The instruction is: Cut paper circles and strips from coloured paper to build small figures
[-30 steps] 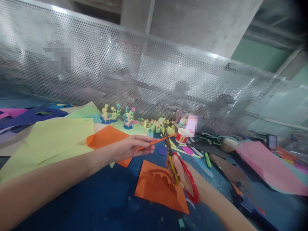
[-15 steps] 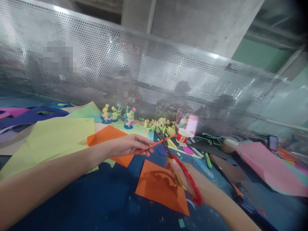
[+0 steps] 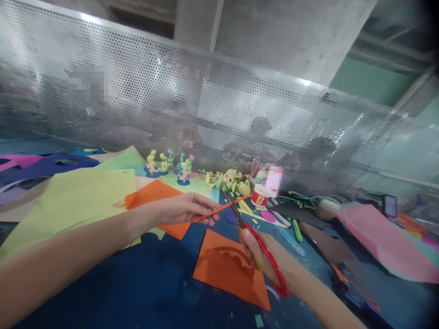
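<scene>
The blue table (image 3: 144,292) lies under loose sheets – a big yellow-green sheet (image 3: 75,201) at the left, a pink sheet (image 3: 387,242) at the right, an orange sheet (image 3: 229,269) with a curved cut-out just below the hands; a perforated metal screen (image 3: 206,109) closes the far edge. The left hand (image 3: 187,208) pinches a thin orange strip (image 3: 222,208) between thumb and fingertips, holding it out rightward above the table; the right hand (image 3: 264,256) is closed through the red loops of the scissors (image 3: 255,246), whose blades cross the strip. Against a second ago the blades have shifted a little leftward along the strip while the strip kept its place – the cutting looks to be in progress.
</scene>
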A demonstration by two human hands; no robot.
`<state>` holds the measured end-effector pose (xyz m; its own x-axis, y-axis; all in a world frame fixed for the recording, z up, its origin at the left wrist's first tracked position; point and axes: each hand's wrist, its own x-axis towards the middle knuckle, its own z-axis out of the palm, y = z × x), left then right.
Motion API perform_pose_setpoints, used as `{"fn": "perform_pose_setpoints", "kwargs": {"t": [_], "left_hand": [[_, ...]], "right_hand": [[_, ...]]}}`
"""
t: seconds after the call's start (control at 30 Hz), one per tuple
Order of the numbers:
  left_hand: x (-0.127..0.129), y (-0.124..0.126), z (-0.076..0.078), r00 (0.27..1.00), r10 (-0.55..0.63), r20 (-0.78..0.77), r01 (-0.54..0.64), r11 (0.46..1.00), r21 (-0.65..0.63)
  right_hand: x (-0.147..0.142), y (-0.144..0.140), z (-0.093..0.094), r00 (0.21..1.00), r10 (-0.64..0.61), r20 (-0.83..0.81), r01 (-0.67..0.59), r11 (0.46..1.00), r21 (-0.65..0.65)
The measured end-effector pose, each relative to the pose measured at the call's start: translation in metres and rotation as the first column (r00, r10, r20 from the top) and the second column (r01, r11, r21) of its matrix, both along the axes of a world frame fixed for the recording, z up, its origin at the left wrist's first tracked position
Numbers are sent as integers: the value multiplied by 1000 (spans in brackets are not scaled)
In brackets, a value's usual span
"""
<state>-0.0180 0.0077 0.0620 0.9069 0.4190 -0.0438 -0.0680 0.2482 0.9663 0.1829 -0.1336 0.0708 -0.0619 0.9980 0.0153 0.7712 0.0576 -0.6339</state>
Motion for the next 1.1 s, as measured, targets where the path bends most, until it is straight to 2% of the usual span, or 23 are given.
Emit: {"fn": "perform_pose_setpoints", "kwargs": {"t": [0.13, 0.3, 0.53, 0.6, 0.7, 0.87, 1.0, 1.1], "left_hand": [[0, -1, -2, 1000, -2, 2, 2, 1000, -3], [1, -2, -4, 1000, -18, 9, 18, 1000, 7], [3, -3, -10, 998, -17, 54, 18, 1000, -10], [5, -3, -13, 998, 9, 67, -9, 1000, -3], [8, -2, -19, 996, 80, 34, -81, 997, 13], [13, -4, -29, 988, 152, -1, -152, 988, -12], [15, -10, -29, 985, 171, 5, -171, 985, -11], [17, -16, -30, 982, 188, 11, -188, 981, 46]], "right_hand": [[1, 2, -7, 997, -55, -47, 55, 998, -13], [1, 2, -10, 997, -71, -32, 71, 997, -2], [1, 9, -4, 967, -191, 171, 161, 971, 175], [12, 17, -7, 924, -234, 303, 200, 970, 138], [43, 28, -16, 781, -271, 562, 294, 954, 51], [86, 35, -30, 664, -288, 690, 347, 936, 57], [84, 31, -32, 625, -277, 730, 314, 945, 90], [71, 29, -33, 639, -215, 739, 192, 974, 117]]}}
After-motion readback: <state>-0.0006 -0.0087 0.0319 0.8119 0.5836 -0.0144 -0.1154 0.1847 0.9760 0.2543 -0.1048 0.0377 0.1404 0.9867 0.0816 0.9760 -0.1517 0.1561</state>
